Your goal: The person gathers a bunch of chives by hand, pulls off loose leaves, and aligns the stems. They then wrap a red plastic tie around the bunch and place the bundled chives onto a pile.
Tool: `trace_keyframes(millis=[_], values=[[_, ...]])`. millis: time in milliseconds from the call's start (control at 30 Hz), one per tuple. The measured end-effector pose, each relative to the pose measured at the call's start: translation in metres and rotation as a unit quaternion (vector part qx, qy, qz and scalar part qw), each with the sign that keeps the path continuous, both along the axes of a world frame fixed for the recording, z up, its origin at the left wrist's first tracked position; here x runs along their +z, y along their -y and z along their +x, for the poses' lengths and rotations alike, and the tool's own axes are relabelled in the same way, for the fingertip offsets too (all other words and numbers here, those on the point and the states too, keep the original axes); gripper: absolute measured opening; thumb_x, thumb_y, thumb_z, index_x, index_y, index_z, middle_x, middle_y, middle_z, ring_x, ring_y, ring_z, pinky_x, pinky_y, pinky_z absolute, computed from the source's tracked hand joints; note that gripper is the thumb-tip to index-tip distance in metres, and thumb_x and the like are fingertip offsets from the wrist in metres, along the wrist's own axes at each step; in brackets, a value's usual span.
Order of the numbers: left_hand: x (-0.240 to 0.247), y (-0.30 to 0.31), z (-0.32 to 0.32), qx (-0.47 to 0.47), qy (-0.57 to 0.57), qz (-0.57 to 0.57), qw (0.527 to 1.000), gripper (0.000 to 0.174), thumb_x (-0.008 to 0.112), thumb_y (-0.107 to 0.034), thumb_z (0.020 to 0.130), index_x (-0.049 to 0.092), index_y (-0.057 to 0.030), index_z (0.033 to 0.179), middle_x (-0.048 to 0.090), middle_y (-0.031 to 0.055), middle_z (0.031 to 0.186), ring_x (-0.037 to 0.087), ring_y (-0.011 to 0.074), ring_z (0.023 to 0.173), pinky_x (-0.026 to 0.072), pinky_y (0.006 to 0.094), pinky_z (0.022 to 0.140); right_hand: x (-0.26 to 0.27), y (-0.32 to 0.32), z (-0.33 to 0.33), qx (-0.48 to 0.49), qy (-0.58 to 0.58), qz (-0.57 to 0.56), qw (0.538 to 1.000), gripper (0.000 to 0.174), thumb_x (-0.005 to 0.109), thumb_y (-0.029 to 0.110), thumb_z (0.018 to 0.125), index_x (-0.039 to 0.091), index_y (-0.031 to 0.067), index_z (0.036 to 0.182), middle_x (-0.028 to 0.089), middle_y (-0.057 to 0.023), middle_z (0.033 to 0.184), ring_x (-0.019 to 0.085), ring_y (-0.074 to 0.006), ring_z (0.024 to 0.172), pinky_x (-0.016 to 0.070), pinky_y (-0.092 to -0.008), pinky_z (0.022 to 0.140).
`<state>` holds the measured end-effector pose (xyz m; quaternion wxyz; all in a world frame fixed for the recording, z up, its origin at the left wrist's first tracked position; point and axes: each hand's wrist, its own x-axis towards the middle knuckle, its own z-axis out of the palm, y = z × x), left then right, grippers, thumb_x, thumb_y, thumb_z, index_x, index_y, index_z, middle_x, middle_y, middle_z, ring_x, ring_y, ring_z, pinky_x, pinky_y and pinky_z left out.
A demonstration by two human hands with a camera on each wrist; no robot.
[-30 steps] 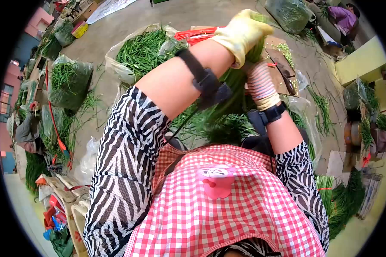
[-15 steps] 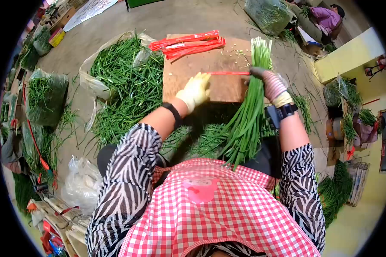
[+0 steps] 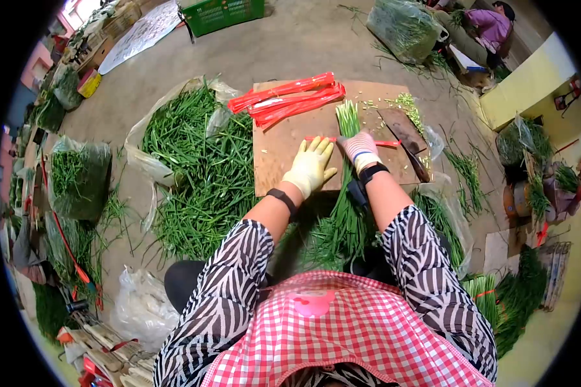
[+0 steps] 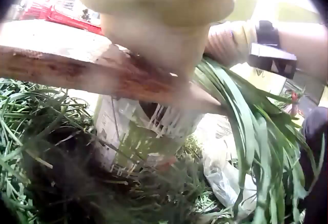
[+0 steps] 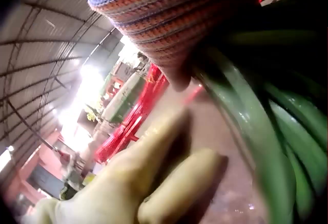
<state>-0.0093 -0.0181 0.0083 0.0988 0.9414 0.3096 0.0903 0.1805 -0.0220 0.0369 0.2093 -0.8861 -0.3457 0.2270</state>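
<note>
On the wooden board [image 3: 284, 151], my right hand [image 3: 360, 147], in a striped glove, grips a bundle of garlic chives [image 3: 347, 116] around its lower stems. The pale cut ends point away from me, and the long green leaves [image 4: 251, 132] hang over the board's near edge. A red tie strip [image 3: 387, 143] lies crosswise under the bundle and shows on both sides. Beside the bundle, my left hand [image 3: 310, 169], in a pale yellow glove, rests on the board with fingers [image 5: 184, 188] extended, fingertips right at the strip's left end.
Red tie strips [image 3: 290, 100] are stacked at the board's far left. A dark-handled knife [image 3: 414, 160] and chopped stem bits [image 3: 407, 106] lie at its right. Loose chives [image 3: 203, 174] fill an open plastic bag on the left. Another person [image 3: 487, 29] sits far right.
The chive bundle has come down from the raised right hand onto the board, across the red strip. My left hand first moved from the bundle to the strip, then right along the board.
</note>
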Motion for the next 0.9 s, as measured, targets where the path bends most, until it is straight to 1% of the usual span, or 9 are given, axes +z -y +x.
trace_keyframes(millis=[133, 300, 433, 500, 600, 667, 733, 833, 900], values=[[0.014, -0.009, 0.011, -0.004, -0.009, -0.025, 1.0, 0.067, 0.062, -0.032, 0.096, 0.045, -0.0019, 0.153, 0.044, 0.0197, 0.16, 0.035, 0.0378, 0.151, 0.0233, 0.0528, 0.126, 0.004, -0.003, -0.004, 0.031, 0.006, -0.043, 0.999, 0.081, 0.085, 0.047, 0.077, 0.058, -0.0018, 0.136, 0.067, -0.0268, 0.131, 0.067, -0.0389, 0.12, 0.0557, -0.0446, 0.101], [0.01, -0.011, 0.016, 0.002, -0.015, 0.019, 1.0, 0.07, 0.06, -0.036, 0.098, 0.042, -0.0003, 0.155, 0.038, 0.0192, 0.164, 0.03, 0.0355, 0.155, 0.0195, 0.0524, 0.127, 0.003, -0.007, -0.001, 0.02, -0.014, -0.053, 0.998, 0.085, 0.085, 0.053, 0.077, 0.059, -0.0021, 0.137, 0.065, -0.0243, 0.135, 0.065, -0.0368, 0.125, 0.0548, -0.0428, 0.104], [0.009, -0.015, 0.012, 0.003, -0.036, 0.0, 0.999, 0.075, 0.058, -0.045, 0.099, 0.04, -0.0005, 0.157, 0.035, 0.019, 0.166, 0.027, 0.0355, 0.156, 0.0178, 0.0518, 0.128, 0.015, 0.001, -0.001, 0.05, 0.042, -0.057, 0.996, 0.093, 0.083, 0.059, 0.077, 0.057, -0.0048, 0.14, 0.065, -0.0258, 0.135, 0.066, -0.0353, 0.123, 0.0547, -0.0419, 0.104], [0.008, -0.01, 0.01, 0.004, -0.019, 0.005, 1.0, 0.076, 0.059, -0.046, 0.099, 0.041, -0.0008, 0.157, 0.038, 0.0197, 0.165, 0.028, 0.0363, 0.156, 0.0191, 0.0522, 0.128, 0.049, 0.019, -0.005, 0.091, 0.047, -0.078, 0.992, 0.08, 0.079, 0.062, 0.08, 0.068, -0.0003, 0.129, 0.067, -0.0232, 0.134, 0.066, -0.0341, 0.124, 0.0544, -0.0429, 0.103], [0.008, -0.007, 0.007, 0.001, -0.016, 0.025, 1.0, 0.071, 0.063, -0.039, 0.097, 0.044, -0.0006, 0.154, 0.044, 0.0211, 0.16, 0.035, 0.0386, 0.152, 0.0235, 0.0544, 0.126, 0.035, 0.015, 0.012, 0.155, 0.05, -0.084, 0.983, 0.067, 0.07, 0.063, 0.087, 0.076, 0.0032, 0.117, 0.071, -0.0196, 0.13, 0.069, -0.0352, 0.12, 0.056, -0.0431, 0.097], [0.018, -0.005, 0.004, -0.03, 0.013, 0.045, 0.998, 0.064, 0.065, -0.026, 0.092, 0.049, 0.0, 0.149, 0.05, 0.0212, 0.155, 0.039, 0.0419, 0.149, 0.0271, 0.0547, 0.124, 0.07, 0.02, 0.047, 0.216, -0.058, -0.099, 0.97, 0.08, 0.064, 0.07, 0.088, 0.069, 0.0015, 0.13, 0.073, -0.0206, 0.118, 0.07, -0.0359, 0.11, 0.0528, -0.0414, 0.1], [0.025, -0.011, -0.012, -0.103, 0.051, 0.042, 0.992, 0.059, 0.065, -0.012, 0.088, 0.053, 0.0006, 0.145, 0.055, 0.0222, 0.148, 0.044, 0.0441, 0.145, 0.0333, 0.0537, 0.121, 0.112, 0.047, 0.099, 0.247, -0.018, -0.019, 0.969, 0.072, 0.062, 0.063, 0.095, 0.067, 0.0013, 0.131, 0.075, -0.0165, 0.113, 0.071, -0.0277, 0.102, 0.0556, -0.0365, 0.093], [0.051, -0.004, -0.049, -0.129, 0.033, 0.04, 0.99, 0.058, 0.065, -0.004, 0.086, 0.056, -0.0004, 0.143, 0.057, 0.0214, 0.146, 0.045, 0.0445, 0.143, 0.0366, 0.051, 0.12, 0.176, 0.152, 0.169, 0.154, -0.228, 0.147, 0.95, 0.046, 0.06, 0.04, 0.104, 0.068, 0.0041, 0.131, 0.076, -0.0093, 0.113, 0.071, -0.0166, 0.094, 0.0586, -0.0317, 0.085], [0.045, -0.006, -0.081, -0.131, 0.008, 0.038, 0.991, 0.059, 0.065, -0.003, 0.088, 0.054, -0.0009, 0.145, 0.056, 0.0206, 0.148, 0.044, 0.0444, 0.144, 0.0366, 0.0505, 0.12, 0.177, 0.232, 0.217, 0.097, -0.241, 0.179, 0.949, 0.035, 0.059, 0.03, 0.106, 0.07, 0.0067, 0.13, 0.075, -0.0063, 0.106, 0.07, -0.0142, 0.089, 0.0593, -0.0307, 0.086]])
